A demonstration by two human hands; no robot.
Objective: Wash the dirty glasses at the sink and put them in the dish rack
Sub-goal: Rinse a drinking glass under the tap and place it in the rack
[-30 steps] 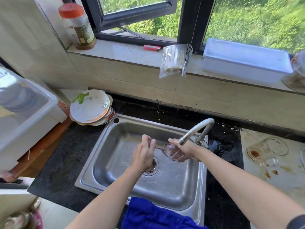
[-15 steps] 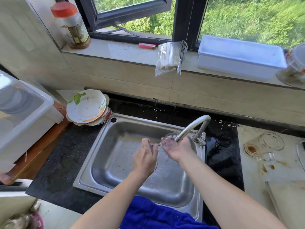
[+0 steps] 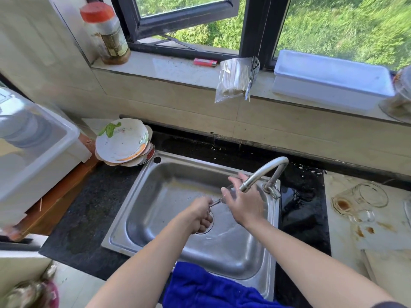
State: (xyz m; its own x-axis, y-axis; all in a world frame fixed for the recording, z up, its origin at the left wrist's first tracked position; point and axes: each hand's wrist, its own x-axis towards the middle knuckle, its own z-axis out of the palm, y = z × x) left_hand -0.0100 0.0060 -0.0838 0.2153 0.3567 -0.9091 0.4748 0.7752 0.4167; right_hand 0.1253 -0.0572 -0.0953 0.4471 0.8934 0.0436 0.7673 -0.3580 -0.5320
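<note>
**A:** Grip on the left hand is closed, with fingers curled round the lower end of the stemmed glass, above the sink drain.

**B:** And the right hand?

**A:** No closed grip there. Its fingers are spread, nearly straight, against the glass bowl just under the faucet spout.

**B:** Further out?

**A:** A stained glass mug lies on its side on the worktop at right. Dirty plates are stacked by the sink's back left corner. A blue cloth hangs over the front edge.

Bright window daylight, blurred warped edges
</note>
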